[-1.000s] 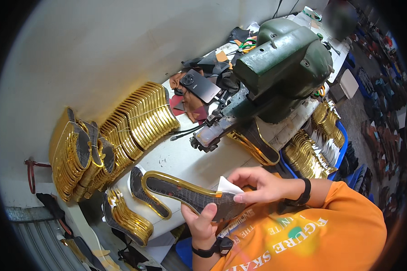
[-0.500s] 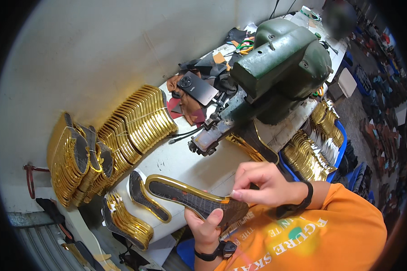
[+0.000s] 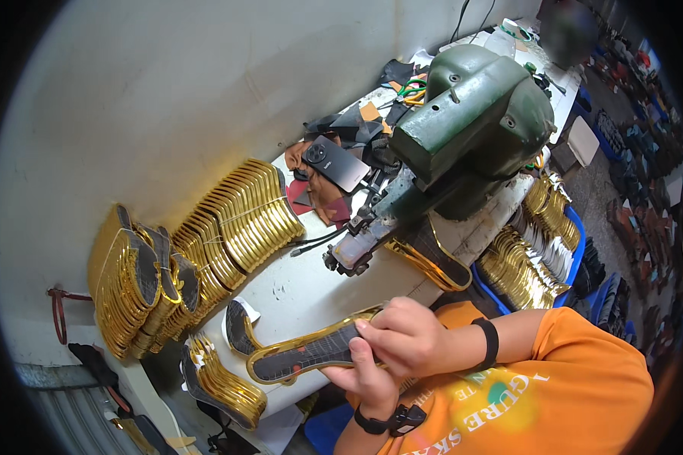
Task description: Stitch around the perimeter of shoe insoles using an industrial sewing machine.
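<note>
A dark, gold-edged insole (image 3: 303, 356) is held low over the near side of the white table, its rounded end pointing left. My left hand (image 3: 373, 385) grips it from below, thumb on the dark face. The closed fingers of my right hand (image 3: 411, 337) pinch its far edge close to the left thumb; the end nearer my body is hidden behind the hands. Just beyond it lies another insole (image 3: 239, 327) with a pale flap. To the left, a fanned stack of gold-edged insoles (image 3: 228, 390) rests at the table edge.
Tied bundles of gold insoles (image 3: 247, 216) line the wall. A dark green sewing machine (image 3: 470, 121) stands over the table, with more insoles (image 3: 436, 254) beneath its arm. A phone (image 3: 338, 163) lies on leather scraps. At right is a blue basket (image 3: 579, 246) full of gold pieces.
The insole has turned so its rounded end sits lower. My right hand has moved left and down along its edge, close to my left hand. The view has shifted slightly.
</note>
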